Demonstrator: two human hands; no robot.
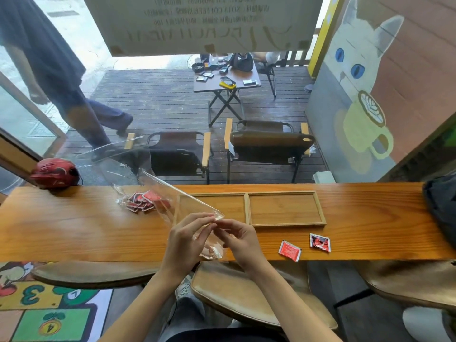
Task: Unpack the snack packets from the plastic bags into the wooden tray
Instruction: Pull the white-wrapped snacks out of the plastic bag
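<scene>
At twelve o'clock on the counter the wooden tray lies bare. Nearer, a limp, slippery plastic bag is pinched at its edge by left hand and right hand. Light snack packets are heaped at ten o'clock.

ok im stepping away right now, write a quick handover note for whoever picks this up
Left hand and right hand both pinch the mouth of a clear plastic bag at the counter's near edge; it looks nearly empty.
A second clear bag lies behind it, with a pile of red packets at its base.
Two loose packets lie on the counter, right of the hands.
The wooden tray holds nothing in either compartment.
Done: none trayed yet. Left: move all packets into the tray.
</scene>
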